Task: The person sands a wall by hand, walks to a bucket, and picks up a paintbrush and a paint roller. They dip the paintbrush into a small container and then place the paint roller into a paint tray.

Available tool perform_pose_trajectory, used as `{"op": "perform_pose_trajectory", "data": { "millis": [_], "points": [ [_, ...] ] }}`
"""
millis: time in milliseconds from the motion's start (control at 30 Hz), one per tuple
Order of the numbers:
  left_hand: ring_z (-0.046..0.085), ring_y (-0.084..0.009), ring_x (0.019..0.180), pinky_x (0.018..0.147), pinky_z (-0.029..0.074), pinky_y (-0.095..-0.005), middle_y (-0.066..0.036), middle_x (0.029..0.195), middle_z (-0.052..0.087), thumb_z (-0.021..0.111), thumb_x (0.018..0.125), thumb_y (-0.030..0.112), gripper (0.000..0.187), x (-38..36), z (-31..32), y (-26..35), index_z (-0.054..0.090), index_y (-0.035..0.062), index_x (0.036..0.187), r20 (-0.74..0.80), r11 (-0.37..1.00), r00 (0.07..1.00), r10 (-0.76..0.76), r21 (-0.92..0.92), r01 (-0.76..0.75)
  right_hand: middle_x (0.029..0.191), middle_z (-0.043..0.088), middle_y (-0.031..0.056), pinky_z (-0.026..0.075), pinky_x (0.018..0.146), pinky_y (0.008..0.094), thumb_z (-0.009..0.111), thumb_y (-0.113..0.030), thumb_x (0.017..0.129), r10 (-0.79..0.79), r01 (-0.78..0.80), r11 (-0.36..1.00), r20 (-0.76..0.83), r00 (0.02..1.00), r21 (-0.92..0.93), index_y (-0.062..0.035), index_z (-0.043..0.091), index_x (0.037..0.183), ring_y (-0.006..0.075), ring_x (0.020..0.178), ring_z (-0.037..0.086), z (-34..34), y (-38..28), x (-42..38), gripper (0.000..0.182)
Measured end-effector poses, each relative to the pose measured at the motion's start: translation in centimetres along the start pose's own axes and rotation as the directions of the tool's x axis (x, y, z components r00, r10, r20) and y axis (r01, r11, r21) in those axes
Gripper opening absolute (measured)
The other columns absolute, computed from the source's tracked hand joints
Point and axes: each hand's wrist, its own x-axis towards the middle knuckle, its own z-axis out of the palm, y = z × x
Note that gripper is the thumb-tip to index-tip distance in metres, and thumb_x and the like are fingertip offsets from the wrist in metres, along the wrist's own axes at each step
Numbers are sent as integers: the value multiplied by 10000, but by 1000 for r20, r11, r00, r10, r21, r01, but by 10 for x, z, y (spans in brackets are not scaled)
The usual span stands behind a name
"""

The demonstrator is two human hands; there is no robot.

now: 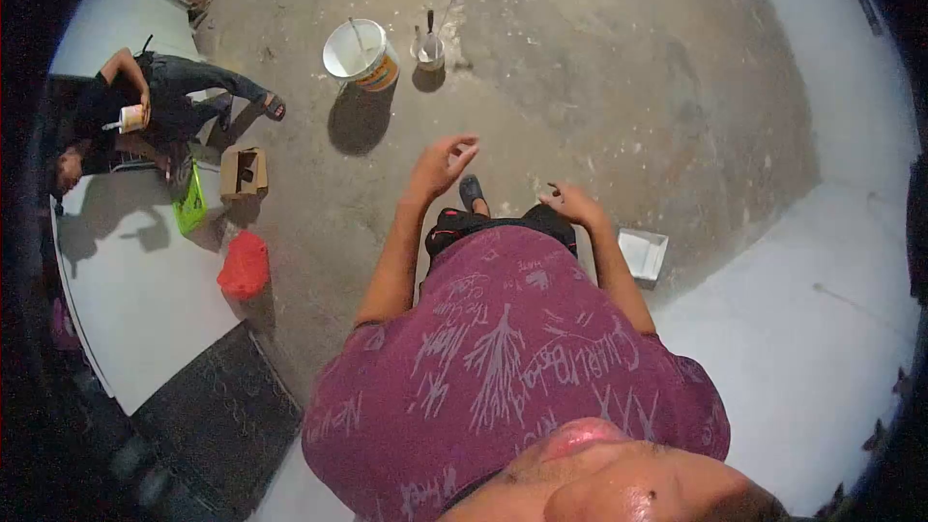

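Observation:
My left hand [447, 170] is raised in front of my body with its fingers loosely curved and apart, and I see nothing in it. It is nearest to the floor area below the large white bucket [356, 50], touching nothing. My right hand [574, 204] hangs beside my dark shorts [551, 228], fingers apart; a small dark patch shows at its fingertips, too small to tell. Near that hand a white rectangular tray [643, 255] lies on the floor. One sandalled foot [472, 193] shows between my hands.
A small pail [427, 52] with tools stands beside the large bucket. On the left, another person [145, 87] holds a small tub [131, 119]. Nearby are a cardboard box [243, 174], a green bag [191, 198] and a red bag [245, 266]. A white wall [802, 329] runs along the right.

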Motion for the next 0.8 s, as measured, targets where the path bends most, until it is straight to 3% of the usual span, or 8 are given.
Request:
{"op": "perform_pose_trajectory", "data": {
  "millis": [67,200,300,533,600,667,800],
  "points": [
    [649,-252,928,845,505,-371,-110,1110,681,612,936,311,331,27,-21,1,652,90,1180,-62,999,998,-9,-33,7,1158,643,228,488,907,438,570,-487,924,-50,49,999,62,997,18,-21,521,1309,357,1056,629,-6,1,18,606],
    [663,-265,876,802,521,-364,-124,1057,692,630,921,263,292,66,-45,-12,659,85,1150,-150,999,988,23,-40,-29,1177,632,243,489,907,436,584,-506,899,30,-22,988,-53,998,152,-20,527,1315,353,1082,621,-68,-18,69,642],
    [658,-263,872,802,518,-359,-122,1054,691,627,922,262,286,94,-56,-20,661,85,1145,-99,1000,995,-11,1,11,1175,636,235,496,897,415,569,-508,912,73,-54,973,-81,994,224,-40,525,1321,332,1073,631,-104,-30,107,623],
    [656,-258,880,799,515,-358,-116,1073,686,627,920,260,292,156,-82,-35,655,80,1149,-158,989,977,-140,-63,131,1183,633,234,484,914,430,554,-524,913,8,-11,999,97,995,30,-24,506,1333,364,1080,621,-157,-40,239,654],
    [654,-251,882,802,514,-358,-114,1082,684,627,920,262,305,178,-89,-36,650,65,1151,-209,965,943,-258,-93,244,1193,629,235,486,909,425,555,-523,915,-24,24,1000,158,987,0,-11,502,1333,368,1072,624,-180,-41,287,662],
    [647,-221,890,805,509,-344,-113,1060,684,628,923,249,302,189,-97,-32,649,67,1164,-233,945,917,-324,-116,305,1130,650,242,489,896,423,553,-521,911,-164,200,962,191,968,-185,-11,536,1301,378,1044,632,-195,-39,340,642],
    [636,-192,897,814,502,-326,-110,1051,681,628,929,237,305,248,-130,-38,641,66,1182,-287,907,862,-419,-170,384,1081,663,243,494,879,426,550,-507,915,-252,301,936,249,935,-183,-12,572,1255,380,1028,636,-287,-96,439,601]
  ]
}}
